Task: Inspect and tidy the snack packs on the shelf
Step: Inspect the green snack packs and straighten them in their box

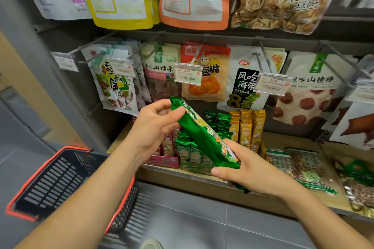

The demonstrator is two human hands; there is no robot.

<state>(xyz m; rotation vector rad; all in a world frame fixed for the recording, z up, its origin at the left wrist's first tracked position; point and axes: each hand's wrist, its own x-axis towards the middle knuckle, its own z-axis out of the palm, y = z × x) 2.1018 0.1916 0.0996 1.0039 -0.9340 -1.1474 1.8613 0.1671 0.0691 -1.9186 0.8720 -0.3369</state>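
So the green snack pack (202, 135) is up in the air in front of the shelf (202, 181). It's slanted, one end up-left and the other down-right, right over the open box of matching green packs (190, 152), which is where I'd guess it belongs.

Both hands are busy with it. The left hand (155, 127) pinches the upper crimped end between thumb and fingers. The right hand (242, 166) is curled round the lower end, and the pack's bottom tip pokes out below it. So no free hand here.

Handling-wise, just my read: it's a long, shiny foil-type sleeve, so probably light and a bit slick. It keeps a straight line between the two hands, so whatever's inside gives it some stiffness. It could be crumbly stuff, so I wouldn't squeeze the middle. The flat sealed ends look like the safest places to grab, and holding both ends also lets you tilt it to check the print and seams.

Neighbours: the yellow packs (247, 127) stand upright just beside the green ones on the right, and a pink box (168, 160) is touching them on the left. Slotting the pack back in means going straight down between those. There's also a black basket (60, 184) with a red rim by the left forearm.
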